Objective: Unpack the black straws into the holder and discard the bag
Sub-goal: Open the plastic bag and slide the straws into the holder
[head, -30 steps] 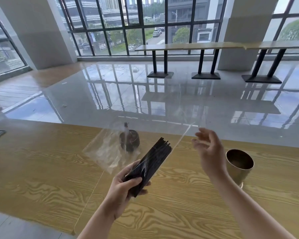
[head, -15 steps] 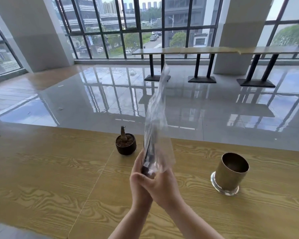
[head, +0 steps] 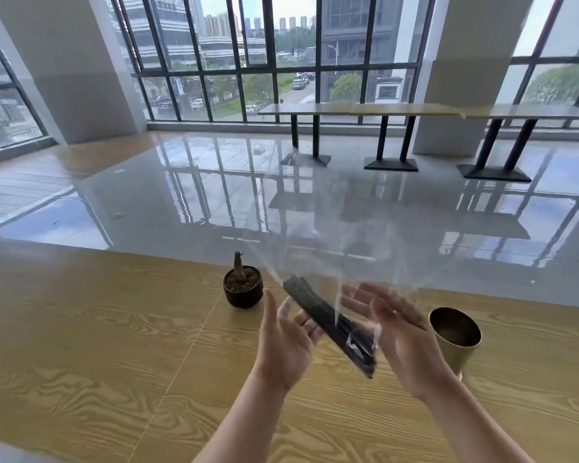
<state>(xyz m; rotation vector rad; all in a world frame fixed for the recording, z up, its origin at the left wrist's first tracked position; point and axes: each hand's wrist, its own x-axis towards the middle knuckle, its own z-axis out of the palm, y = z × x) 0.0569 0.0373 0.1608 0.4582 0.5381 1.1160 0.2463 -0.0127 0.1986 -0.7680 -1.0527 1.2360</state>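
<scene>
Half a second ago both hands clasped the upright bag; now the left hand [head: 286, 342] and right hand [head: 403, 339] spread open-fingered, the black straws [head: 328, 324] tilted between them, the bag [head: 331, 262] not yet off.

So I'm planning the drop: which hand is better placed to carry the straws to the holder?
Right hand: it is beside the metal holder, while the left hand is across the straws.

One bundle of black straws [head: 328, 324], individual count not discernible; one clear plastic bag [head: 331, 248] around it; one gold metal holder [head: 454, 339]; one small potted plant [head: 243, 289] in a black pot; two hands: left hand [head: 286, 342], right hand [head: 401, 335]; one wooden table [head: 97, 329] in front; three window tables [head: 415, 110] on black legs beyond; two white pillars [head: 77, 61]
</scene>
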